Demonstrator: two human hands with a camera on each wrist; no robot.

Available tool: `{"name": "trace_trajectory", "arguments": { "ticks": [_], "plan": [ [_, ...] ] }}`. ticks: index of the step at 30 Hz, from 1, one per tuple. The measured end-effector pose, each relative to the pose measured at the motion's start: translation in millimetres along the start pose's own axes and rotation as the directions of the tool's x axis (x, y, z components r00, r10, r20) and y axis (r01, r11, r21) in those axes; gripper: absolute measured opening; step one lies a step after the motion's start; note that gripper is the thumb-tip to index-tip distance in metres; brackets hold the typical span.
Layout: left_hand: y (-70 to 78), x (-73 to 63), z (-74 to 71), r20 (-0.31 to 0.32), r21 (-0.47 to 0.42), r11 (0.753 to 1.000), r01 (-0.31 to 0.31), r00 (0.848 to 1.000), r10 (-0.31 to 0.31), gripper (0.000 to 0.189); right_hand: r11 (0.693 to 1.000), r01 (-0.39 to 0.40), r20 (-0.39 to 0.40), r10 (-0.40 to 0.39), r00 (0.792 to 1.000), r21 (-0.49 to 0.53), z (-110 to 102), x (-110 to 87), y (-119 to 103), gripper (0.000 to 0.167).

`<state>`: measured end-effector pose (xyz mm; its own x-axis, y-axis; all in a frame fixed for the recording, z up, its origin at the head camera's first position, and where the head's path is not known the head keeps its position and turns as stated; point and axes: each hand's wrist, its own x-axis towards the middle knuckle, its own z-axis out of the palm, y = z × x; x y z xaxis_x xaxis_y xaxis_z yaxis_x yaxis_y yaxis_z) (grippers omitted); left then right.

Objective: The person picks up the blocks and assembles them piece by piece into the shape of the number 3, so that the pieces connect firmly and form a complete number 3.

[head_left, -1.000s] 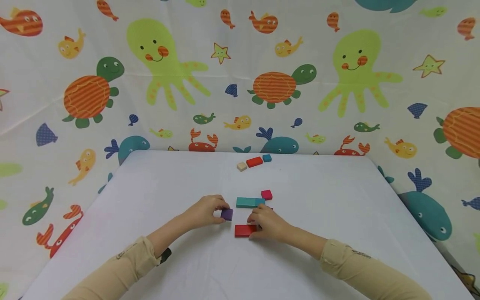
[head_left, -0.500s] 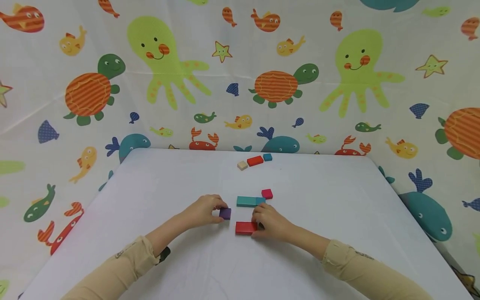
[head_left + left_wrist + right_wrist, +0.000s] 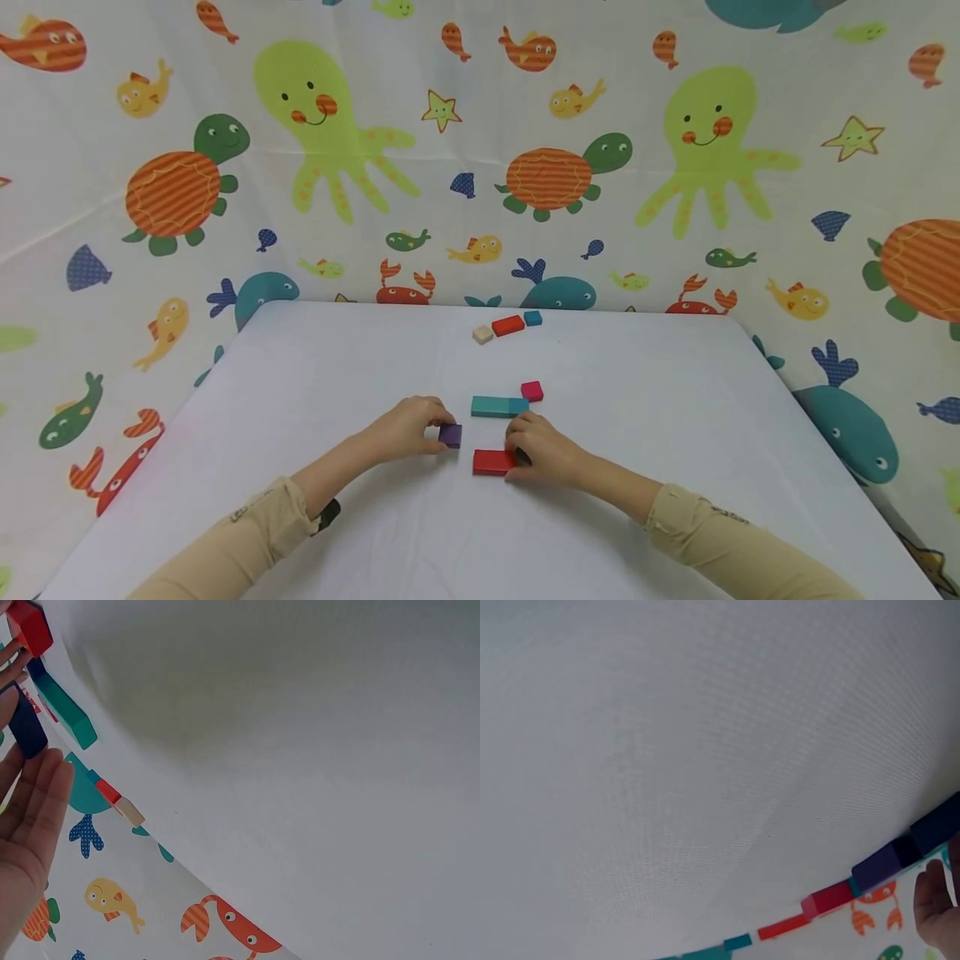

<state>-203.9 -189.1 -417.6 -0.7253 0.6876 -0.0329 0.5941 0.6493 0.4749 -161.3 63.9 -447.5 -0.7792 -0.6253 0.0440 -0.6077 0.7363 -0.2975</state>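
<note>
Near the middle of the table, my left hand [image 3: 411, 429] pinches a small purple block [image 3: 450, 436] between thumb and fingers. That block looks dark blue in the left wrist view, where fingers stretch along it. To the right, my right hand [image 3: 546, 450] grips a dark block [image 3: 522, 457], mostly hidden by the hand, at the right end of a flat red block [image 3: 492, 462]. Just beyond the hands lies a long teal block [image 3: 491, 407] with a blue block [image 3: 518, 406] against its right end. A pinkish-red block [image 3: 532, 391] sits behind that blue one.
Farther back on the white table [image 3: 360, 350], a beige block [image 3: 483, 334], a red block [image 3: 508, 325] and a small blue block [image 3: 532, 318] form a loose row. A patterned cloth [image 3: 450, 167] hangs behind the table. Another purple block [image 3: 877, 866] shows in the right wrist view.
My right hand has shifted slightly right along the red block, exposing more of the dark block. The left hand has drawn slightly left with the purple block. The other blocks stay put.
</note>
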Motion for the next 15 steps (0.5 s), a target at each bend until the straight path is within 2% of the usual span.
{"name": "trace_trajectory", "arguments": {
  "ticks": [15],
  "plan": [
    [-0.8, -2.1, 3.8, 0.056, 0.029, 0.998, -0.047, 0.997, 0.045, 0.03, 1.0, -0.005, 0.003, 0.005, 1.0, -0.021, -2.3, -0.7, -1.9, 0.032]
  ]
}}
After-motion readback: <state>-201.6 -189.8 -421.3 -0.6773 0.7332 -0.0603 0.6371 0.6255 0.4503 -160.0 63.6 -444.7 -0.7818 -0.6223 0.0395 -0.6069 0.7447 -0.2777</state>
